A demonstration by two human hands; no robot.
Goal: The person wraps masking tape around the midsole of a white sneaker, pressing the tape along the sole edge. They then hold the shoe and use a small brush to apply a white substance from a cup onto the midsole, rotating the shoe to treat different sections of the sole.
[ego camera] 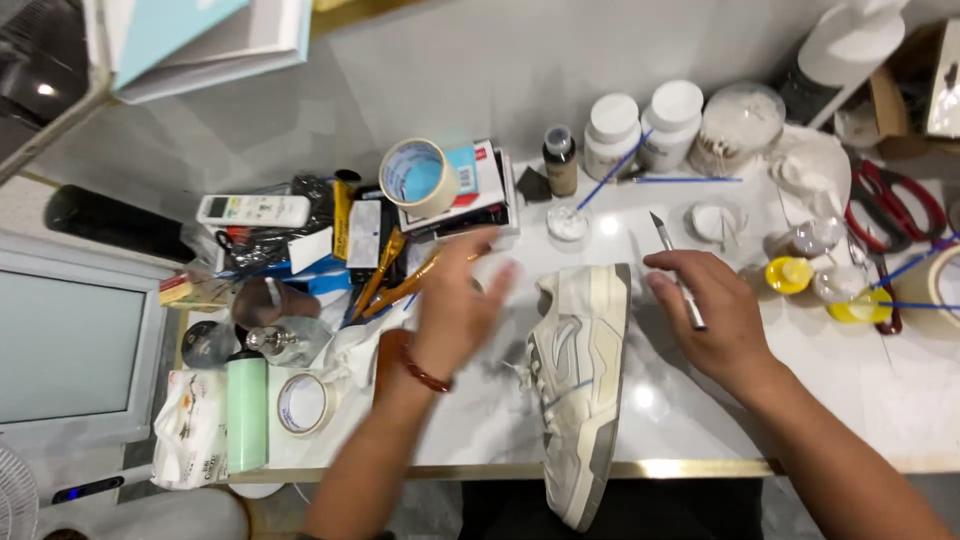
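White marble-look tabletop (700, 400), crowded along its back and left with jars, tape rolls and brushes, leaves only a bare patch at the front where the work sits. A pale grey-and-white sneaker (578, 380) lies there, its long axis running nearly straight away from the person: one end points toward the jars at the back, the other hangs out past the gold front edge. From its narrow, rounded shape I take the overhanging end for the toe, but the angle makes that hard to be sure of.

His right hand (712, 322) is closed around a slim scalpel-type knife (678, 275), blade tip aimed away toward the small white dish (717, 220). His left hand (455, 305) is open, fingers spread and blurred, holding nothing, just left of the shoe.

My worry is the overhang: with neither hand steadying the sneaker, a nudge could tip it off the edge. The bare blade is also close to the shoe's upper and could nick it.
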